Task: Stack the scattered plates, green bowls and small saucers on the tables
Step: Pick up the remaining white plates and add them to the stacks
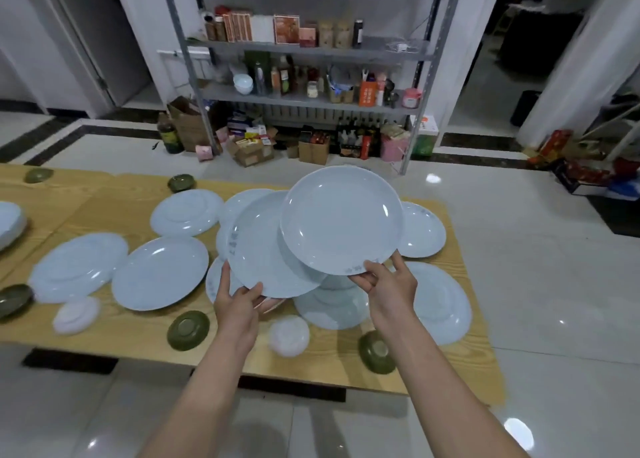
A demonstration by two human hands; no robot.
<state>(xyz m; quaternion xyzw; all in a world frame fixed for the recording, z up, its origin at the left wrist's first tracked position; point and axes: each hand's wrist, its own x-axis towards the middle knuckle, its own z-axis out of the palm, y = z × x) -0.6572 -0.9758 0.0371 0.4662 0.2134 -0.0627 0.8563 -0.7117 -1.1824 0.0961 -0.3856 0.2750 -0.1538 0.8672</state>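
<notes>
pale blue plate (341,220), glossy, small blue print on the near rim, is up off the wooden table (131,329) and tilts away from the right hand (389,286), which pinches that rim. just left, the left hand (239,301) grips a second plate (263,253) by its near edge, tucked under the first.

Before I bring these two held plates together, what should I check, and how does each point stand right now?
1. Left hand grips the lower plate at its near rim: ok.
2. Right hand grips the upper plate at its near rim: ok.
3. Both held plates face up, so they should nest: ok.
4. Held plates touching or apart: cannot tell.
5. Bare table directly below for setting down: not ok, other plates lie there.
</notes>
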